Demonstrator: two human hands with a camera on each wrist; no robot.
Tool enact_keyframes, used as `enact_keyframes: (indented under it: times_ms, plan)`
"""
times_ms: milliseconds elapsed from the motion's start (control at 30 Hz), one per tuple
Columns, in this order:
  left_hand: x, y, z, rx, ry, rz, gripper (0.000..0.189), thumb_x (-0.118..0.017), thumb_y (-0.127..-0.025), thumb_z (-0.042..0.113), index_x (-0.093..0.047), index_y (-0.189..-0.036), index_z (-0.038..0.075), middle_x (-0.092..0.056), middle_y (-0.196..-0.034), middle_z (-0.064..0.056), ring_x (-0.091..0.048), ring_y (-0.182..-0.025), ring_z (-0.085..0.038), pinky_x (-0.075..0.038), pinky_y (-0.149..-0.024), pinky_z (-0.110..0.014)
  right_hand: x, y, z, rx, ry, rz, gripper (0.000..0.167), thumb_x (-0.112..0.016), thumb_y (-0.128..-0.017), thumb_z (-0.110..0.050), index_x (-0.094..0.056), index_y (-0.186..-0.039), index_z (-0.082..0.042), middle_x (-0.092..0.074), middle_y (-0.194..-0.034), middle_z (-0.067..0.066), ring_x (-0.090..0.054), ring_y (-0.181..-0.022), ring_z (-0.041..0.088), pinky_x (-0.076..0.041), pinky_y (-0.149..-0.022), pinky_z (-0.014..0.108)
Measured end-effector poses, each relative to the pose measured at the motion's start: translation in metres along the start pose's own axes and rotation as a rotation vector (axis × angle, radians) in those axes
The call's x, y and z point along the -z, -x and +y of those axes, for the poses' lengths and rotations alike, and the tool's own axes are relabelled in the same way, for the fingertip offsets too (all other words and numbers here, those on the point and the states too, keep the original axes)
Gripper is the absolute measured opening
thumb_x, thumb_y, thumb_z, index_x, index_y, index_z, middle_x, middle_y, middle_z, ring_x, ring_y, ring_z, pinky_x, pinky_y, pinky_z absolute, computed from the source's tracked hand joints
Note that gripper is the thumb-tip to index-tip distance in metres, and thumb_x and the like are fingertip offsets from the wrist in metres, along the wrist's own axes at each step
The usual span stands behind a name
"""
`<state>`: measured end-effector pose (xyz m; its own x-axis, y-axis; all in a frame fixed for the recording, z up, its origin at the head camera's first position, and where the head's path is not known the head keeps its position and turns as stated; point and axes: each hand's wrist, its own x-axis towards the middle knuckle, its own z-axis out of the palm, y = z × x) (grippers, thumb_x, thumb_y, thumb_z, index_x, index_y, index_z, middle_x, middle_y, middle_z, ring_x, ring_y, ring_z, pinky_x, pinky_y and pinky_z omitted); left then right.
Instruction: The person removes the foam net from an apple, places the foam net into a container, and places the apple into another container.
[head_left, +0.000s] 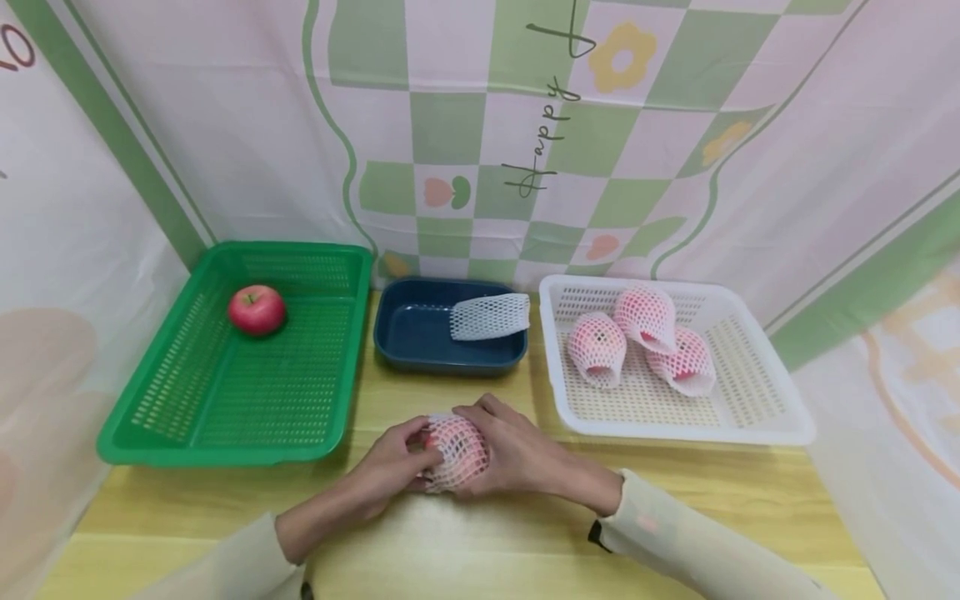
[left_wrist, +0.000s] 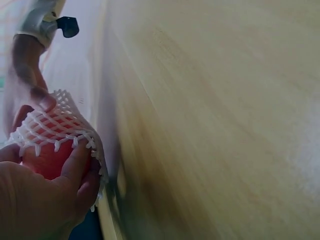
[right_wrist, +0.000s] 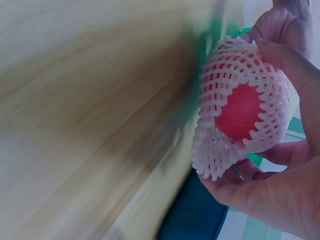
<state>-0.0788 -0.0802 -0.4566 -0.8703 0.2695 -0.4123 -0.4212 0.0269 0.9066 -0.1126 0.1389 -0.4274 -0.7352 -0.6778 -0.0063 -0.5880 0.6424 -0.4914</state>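
An apple point(right_wrist: 241, 114) in a white foam net sleeve point(head_left: 459, 454) is between my two hands above the near middle of the table. My left hand point(head_left: 386, 468) grips it from the left, with fingertips at the sleeve's open edge, where bare red skin shows in the left wrist view. From the other side my right hand point(head_left: 517, 454) holds the sleeved apple, thumb on top and fingers beneath. Both wrist views show the net stretched around the fruit, with one end of the apple uncovered.
On the left a green basket point(head_left: 352, 358) holds one bare apple point(head_left: 257, 311). A dark blue tray point(head_left: 408, 362) at the back middle holds a flat foam net point(head_left: 490, 317). At right, a white basket point(head_left: 675, 433) holds three netted apples point(head_left: 597, 348). A patterned cloth hangs behind.
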Motion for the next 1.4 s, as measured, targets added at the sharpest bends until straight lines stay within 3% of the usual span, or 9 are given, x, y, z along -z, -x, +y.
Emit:
enact_keyframes:
  times_ms: [267, 533, 800, 1000, 1233, 1400]
  plan:
    - [0.004, 0.0, -0.001, -0.001, 0.04, -0.003, 0.07, -0.068, -0.089, -0.004, -0.042, -0.154, -0.007, -0.054, -0.124, -0.021, -0.062, -0.089, -0.021, -0.066, -0.077, -0.036, 0.001, 0.003, 0.006, 0.009, -0.018, -0.001, 0.101, -0.101, -0.066, -0.044, -0.057, -0.148, -0.004, -0.06, -0.121, 0.005, -0.062, -0.103, 0.017, -0.06, -0.091, 0.035]
    - [0.008, 0.003, -0.001, 0.004, 0.048, -0.003, 0.063, -0.069, -0.095, 0.001, -0.046, -0.153, -0.004, -0.057, -0.128, -0.022, -0.062, -0.09, -0.021, -0.066, -0.077, -0.036, 0.003, 0.006, 0.01, 0.059, 0.01, 0.037, 0.09, -0.099, -0.072, -0.038, -0.061, -0.145, -0.001, -0.068, -0.117, 0.006, -0.066, -0.102, 0.018, -0.061, -0.091, 0.033]
    - [0.011, 0.005, -0.001, 0.003, 0.07, 0.006, 0.061, -0.071, -0.095, 0.003, -0.049, -0.152, -0.002, -0.059, -0.121, -0.018, -0.062, -0.084, -0.018, -0.065, -0.072, -0.032, 0.006, 0.012, 0.014, 0.113, -0.063, 0.066, 0.069, -0.091, -0.085, -0.03, -0.064, -0.141, 0.003, -0.077, -0.122, 0.014, -0.075, -0.107, 0.023, -0.064, -0.093, 0.033]
    - [0.014, 0.008, -0.002, -0.005, 0.102, 0.006, 0.062, -0.071, -0.096, 0.002, -0.046, -0.153, -0.004, -0.056, -0.128, -0.024, -0.067, -0.089, -0.024, -0.068, -0.082, -0.041, 0.009, 0.016, 0.015, 0.141, -0.023, 0.075, 0.049, -0.083, -0.092, -0.02, -0.069, -0.134, 0.002, -0.077, -0.121, 0.014, -0.077, -0.106, 0.024, -0.064, -0.092, 0.033]
    - [0.016, 0.012, -0.002, -0.006, 0.126, -0.003, 0.062, -0.07, -0.096, 0.0, -0.047, -0.153, -0.004, -0.055, -0.132, -0.027, -0.069, -0.099, -0.028, -0.067, -0.086, -0.044, 0.015, 0.023, 0.012, 0.226, 0.014, 0.158, 0.024, -0.081, -0.092, -0.011, -0.08, -0.116, -0.005, -0.081, -0.105, 0.007, -0.079, -0.093, 0.018, -0.065, -0.083, 0.028]
    - [0.017, 0.014, -0.002, -0.015, 0.127, -0.024, 0.059, -0.069, -0.096, 0.0, -0.048, -0.151, -0.006, -0.056, -0.129, -0.027, -0.07, -0.098, -0.028, -0.067, -0.086, -0.044, 0.023, 0.027, 0.011, 0.258, 0.035, 0.202, 0.019, -0.082, -0.091, -0.007, -0.082, -0.11, -0.007, -0.082, -0.102, 0.005, -0.079, -0.09, 0.017, -0.066, -0.08, 0.029]
